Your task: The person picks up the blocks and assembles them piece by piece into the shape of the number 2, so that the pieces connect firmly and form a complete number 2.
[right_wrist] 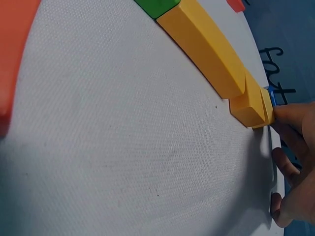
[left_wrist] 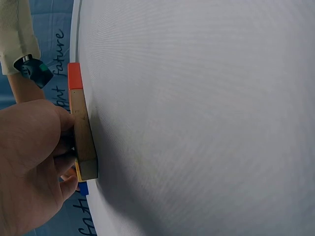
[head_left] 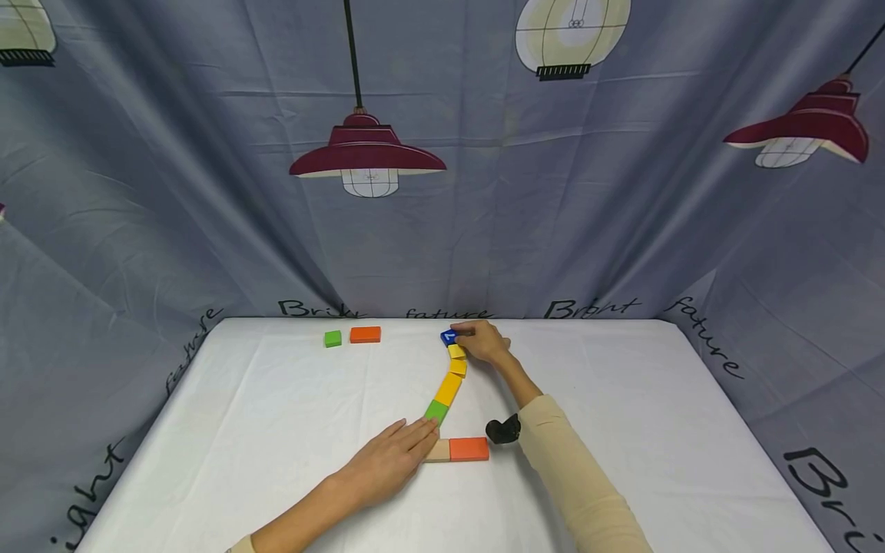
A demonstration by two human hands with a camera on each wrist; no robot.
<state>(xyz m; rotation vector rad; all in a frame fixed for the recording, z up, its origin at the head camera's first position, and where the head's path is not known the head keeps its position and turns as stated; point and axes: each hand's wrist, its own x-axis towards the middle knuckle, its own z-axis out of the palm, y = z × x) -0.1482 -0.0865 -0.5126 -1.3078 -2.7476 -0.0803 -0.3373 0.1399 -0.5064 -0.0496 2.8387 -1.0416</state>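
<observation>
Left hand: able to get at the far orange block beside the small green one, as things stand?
Probably yes: only bare white cloth shows between the left hand and the far orange block. It would first have to leave the row of blocks it's touching.

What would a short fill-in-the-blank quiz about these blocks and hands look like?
1. The right hand touches the ____ block at the far end of the curved row.
2. Beside the far orange block lies a small ____ block.
3. The wooden block is nearest the ____ hand.

Missing words: blue; green; left.
</observation>
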